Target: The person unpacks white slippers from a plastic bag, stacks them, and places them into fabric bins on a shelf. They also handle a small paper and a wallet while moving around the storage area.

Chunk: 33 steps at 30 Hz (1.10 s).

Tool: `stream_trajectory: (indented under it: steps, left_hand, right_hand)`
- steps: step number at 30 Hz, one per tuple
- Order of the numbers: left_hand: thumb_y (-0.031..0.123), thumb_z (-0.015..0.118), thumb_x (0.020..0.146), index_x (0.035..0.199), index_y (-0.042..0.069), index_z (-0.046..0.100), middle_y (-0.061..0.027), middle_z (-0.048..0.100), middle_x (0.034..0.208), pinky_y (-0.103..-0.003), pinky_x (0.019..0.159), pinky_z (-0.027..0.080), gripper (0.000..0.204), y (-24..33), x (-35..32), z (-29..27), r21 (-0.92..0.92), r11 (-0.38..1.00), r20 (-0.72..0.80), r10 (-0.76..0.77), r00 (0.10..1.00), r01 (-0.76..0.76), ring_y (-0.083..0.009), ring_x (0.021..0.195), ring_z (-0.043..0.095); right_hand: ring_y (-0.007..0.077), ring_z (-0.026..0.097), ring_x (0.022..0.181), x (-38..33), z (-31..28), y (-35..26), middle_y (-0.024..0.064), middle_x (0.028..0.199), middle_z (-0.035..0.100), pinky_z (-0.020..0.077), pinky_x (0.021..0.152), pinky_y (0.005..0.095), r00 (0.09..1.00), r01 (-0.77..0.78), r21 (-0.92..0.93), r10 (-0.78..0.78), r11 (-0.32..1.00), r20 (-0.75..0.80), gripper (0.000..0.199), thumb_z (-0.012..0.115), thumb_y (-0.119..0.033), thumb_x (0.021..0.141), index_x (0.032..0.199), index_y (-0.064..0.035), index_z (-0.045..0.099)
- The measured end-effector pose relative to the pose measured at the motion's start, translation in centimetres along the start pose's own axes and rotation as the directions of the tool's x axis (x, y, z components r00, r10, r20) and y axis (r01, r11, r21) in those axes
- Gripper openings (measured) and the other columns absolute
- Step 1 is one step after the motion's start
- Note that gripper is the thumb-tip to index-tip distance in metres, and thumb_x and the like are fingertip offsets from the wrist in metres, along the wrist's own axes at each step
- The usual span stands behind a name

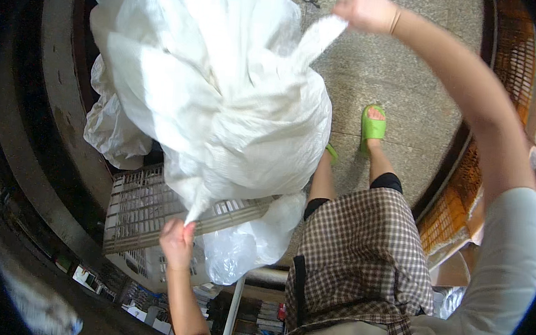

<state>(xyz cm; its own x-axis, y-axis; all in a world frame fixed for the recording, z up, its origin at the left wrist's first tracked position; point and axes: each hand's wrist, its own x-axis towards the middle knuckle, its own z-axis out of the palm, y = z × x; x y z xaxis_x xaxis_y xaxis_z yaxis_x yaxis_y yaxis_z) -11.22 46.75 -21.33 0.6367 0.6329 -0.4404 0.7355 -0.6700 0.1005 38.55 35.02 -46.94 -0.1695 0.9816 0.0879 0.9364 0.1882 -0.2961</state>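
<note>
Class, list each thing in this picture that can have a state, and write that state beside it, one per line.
White sack: bulging, creased, drawn to a point at each hand; opening not visible
Left hand: closed on the sack
Right hand: closed on the sack
Grey crate: partly covered
Clear plastic bag: crumpled
Checked apron: worn
Green slipper: worn

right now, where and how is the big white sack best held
Probably pinch the big white sack at its two corners: far corner from the right, near corner from the near side; both taper narrow, while its body bulges.
</note>
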Motion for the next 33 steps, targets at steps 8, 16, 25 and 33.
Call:
stream_trajectory:
  steps: [8,16,25,33]
  left_hand:
    - [0.013,0.064,0.083,0.113,0.003,0.052,-0.0132,0.062,0.074,-0.031,0.056,0.045,0.033,-2.7,-2.9,2.2,-0.134,0.868,0.189,-0.452,0.872,0.479,-0.0229,0.063,0.061]
    - [0.019,0.056,0.09,0.119,0.006,0.041,-0.0094,0.058,0.099,-0.026,0.07,0.051,0.036,14.9,0.4,-2.9,-0.769,0.617,-0.407,-0.272,0.872,-0.167,-0.0165,0.086,0.058]
    - [0.016,0.055,0.09,0.107,0.007,0.048,0.001,0.054,0.074,-0.017,0.048,0.035,0.021,13.2,2.2,-4.4,-0.964,0.23,0.002,-0.497,0.868,0.134,-0.0045,0.058,0.047]
    - [0.03,0.044,0.092,0.133,0.005,0.031,-0.0113,0.044,0.125,-0.03,0.083,0.045,0.05,12.1,4.2,-2.6,-0.973,0.191,0.08,-0.24,0.967,0.128,-0.0171,0.103,0.051]
  right_hand:
    - [0.0288,0.063,0.078,2.2,0.8,-8.8,0.0081,0.079,0.062,0.0499,0.066,0.04,0.941,-0.336,0.532,0.299,0.777,0.158,0.031,0.061,-0.015,0.074,0.105,-0.0161,0.053]
    - [0.037,0.058,0.061,9.5,-22.4,-27.5,0.0129,0.06,0.055,0.0451,0.054,0.0482,0.893,0.372,0.761,0.017,0.531,-0.449,0.021,0.055,-0.012,0.072,0.09,-0.0048,0.048]
    - [0.0367,0.054,0.097,7.3,-13.8,-24.2,0.0196,0.104,0.056,0.0445,0.085,0.041,0.919,-0.151,0.848,0.389,0.508,-0.07,0.057,0.059,-0.004,0.068,0.123,0.0,0.045]
    - [0.0291,0.06,0.079,9.5,-19.9,-29.4,0.011,0.087,0.059,0.0478,0.072,0.0414,0.974,0.219,0.741,-0.189,0.634,-0.126,0.021,0.057,-0.017,0.075,0.093,-0.0069,0.052]
